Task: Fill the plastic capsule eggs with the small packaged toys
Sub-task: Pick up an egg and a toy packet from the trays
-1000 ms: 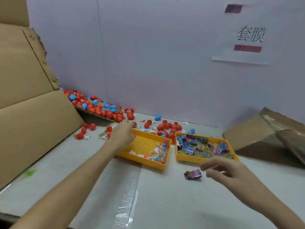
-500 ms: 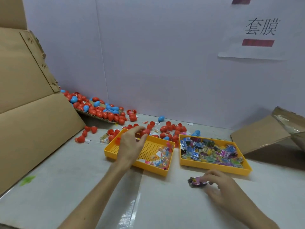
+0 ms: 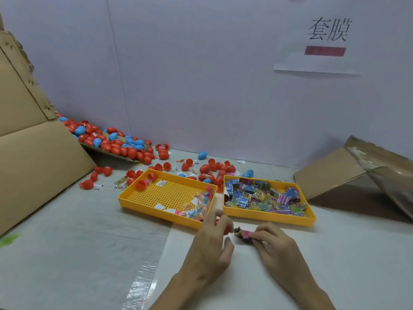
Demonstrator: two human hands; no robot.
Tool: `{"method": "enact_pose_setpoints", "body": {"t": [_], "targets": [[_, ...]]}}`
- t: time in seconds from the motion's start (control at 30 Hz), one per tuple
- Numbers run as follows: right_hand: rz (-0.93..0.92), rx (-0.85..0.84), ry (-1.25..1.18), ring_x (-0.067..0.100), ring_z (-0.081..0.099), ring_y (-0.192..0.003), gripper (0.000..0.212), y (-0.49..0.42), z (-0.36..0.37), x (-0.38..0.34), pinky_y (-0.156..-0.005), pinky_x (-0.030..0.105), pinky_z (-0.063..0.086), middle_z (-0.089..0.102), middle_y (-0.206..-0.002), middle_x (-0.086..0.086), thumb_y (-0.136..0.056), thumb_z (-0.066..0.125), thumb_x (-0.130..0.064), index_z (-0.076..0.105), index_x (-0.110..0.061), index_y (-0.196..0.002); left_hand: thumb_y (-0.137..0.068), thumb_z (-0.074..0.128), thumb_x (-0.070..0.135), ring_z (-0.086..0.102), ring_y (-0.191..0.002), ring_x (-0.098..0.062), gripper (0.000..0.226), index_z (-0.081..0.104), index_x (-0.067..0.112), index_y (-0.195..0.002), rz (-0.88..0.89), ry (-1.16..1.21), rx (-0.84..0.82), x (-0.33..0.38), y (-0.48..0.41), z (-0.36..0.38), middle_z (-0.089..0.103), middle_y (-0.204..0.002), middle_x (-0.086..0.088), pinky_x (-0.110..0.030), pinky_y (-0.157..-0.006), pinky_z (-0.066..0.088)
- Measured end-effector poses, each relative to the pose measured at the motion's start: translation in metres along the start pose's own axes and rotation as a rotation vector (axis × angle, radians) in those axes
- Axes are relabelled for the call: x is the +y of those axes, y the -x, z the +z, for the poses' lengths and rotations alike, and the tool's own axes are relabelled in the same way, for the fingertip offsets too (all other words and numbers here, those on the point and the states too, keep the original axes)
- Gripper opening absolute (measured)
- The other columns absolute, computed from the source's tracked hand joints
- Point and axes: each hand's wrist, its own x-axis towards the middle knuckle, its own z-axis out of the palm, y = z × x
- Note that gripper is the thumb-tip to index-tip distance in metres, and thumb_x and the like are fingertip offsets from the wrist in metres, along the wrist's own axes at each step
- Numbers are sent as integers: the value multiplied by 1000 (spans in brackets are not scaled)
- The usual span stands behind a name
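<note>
Table (image 3: pixel 67 242): grey, carries all below.
Right tray (image 3: pixel 268 217): heaped with toy packets (image 3: pixel 263 198).
Left hand (image 3: pixel 210 247): fingers curled round a red egg (image 3: pixel 226 231), mostly hidden, perhaps open.
Right hand (image 3: pixel 276 245): pinches a pink packet (image 3: pixel 245 234) beside that egg.

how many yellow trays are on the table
2. The left tray is mostly bare mesh with a few toys at its right end; the right tray beside it is full of colourful packets. None looks hidden.
</note>
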Motion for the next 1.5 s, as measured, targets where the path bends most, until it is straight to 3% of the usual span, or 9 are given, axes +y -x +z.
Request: {"method": "enact_pose_setpoints", "body": {"t": [0.13, 0.23, 0.5, 0.63, 0.93, 1.07, 1.23, 1.37, 1.5], "targets": [[-33, -13, -48, 4, 61, -82, 22, 2, 0, -3, -69, 21, 50, 61, -96, -13, -81, 80, -4, 73, -20, -92, -88, 68, 39, 52, -99, -10, 36, 56, 24, -119, -35, -120, -149, -5, -6, 7, 41, -109, 11, -18, -78, 47], [-39, -20, -75, 2, 62, -87, 21, 1, -2, -3, -74, 21, 51, 63, -98, -16, -81, 81, -6, 72, -22, -91, -95, 61, 45, 50, -100, -10, 45, 52, 33, -138, -72, -212, -219, -6, -8, 10, 41, -105, 12, -22, -77, 46], [24, -43, -180, 4, 66, -90, 20, -1, -3, -3, -79, 28, 56, 69, -96, -15, -80, 81, -2, 77, -19, -89, -96, 60, 44, 49, -92, -7, 30, 62, 36, -125, -140, -182, -171, -9, -5, 9, 46, -99, 12, -21, -74, 44], [54, -63, -189, 3, 66, -95, 29, 1, -3, -3, -83, 22, 54, 70, -101, -12, -83, 74, 6, 80, -17, -100, -97, 60, 44, 49, -89, -7, 28, 62, 36, -123, -134, -197, -158, -12, -5, 9, 44, -96, 12, -22, -73, 44], [80, 37, -213, 1, 67, -82, 25, 2, -2, -6, -74, 8, 49, 73, -86, -11, -76, 80, 7, 81, -17, -82, -96, 62, 43, 51, -88, -9, 27, 65, 35, -121, -136, -184, -142, -12, -5, 8, 46, -95, 11, -25, -76, 47], [242, -5, -347, 7, 70, -84, 28, 2, -8, -8, -71, 23, 56, 74, -83, -16, -76, 82, 2, 83, -26, -80, -96, 62, 42, 51, -88, -10, 26, 65, 34, -121, -142, -183, -149, -9, -4, 6, 46, -94, 10, -26, -76, 46], [399, -3, -481, 8, 70, -80, 33, 0, -26, 1, -69, 23, 55, 76, -82, -9, -80, 79, 0, 80, -33, -73, -96, 62, 41, 53, -92, -9, 27, 65, 33, -122, -159, -186, -144, -10, -5, 5, 50, -99, 10, -24, -79, 47], [439, 89, -648, 11, 68, -76, 25, -1, -35, 3, -66, 19, 52, 75, -80, 1, -83, 76, 0, 80, -23, -78, -92, 68, 43, 53, -84, -4, 34, 60, 38, -125, -191, -2, -49, -5, -3, -1, 54, -95, 13, -19, -74, 48], [499, 122, -850, 16, 67, -68, 22, -5, -30, 1, -64, 21, 54, 74, -77, 9, -84, 73, 3, 81, -18, -81, -92, 71, 40, 58, -90, -2, 18, 69, 38, -109, -218, 277, 19, 3, -3, -8, 63, -91, 16, -11, -73, 46]]}}
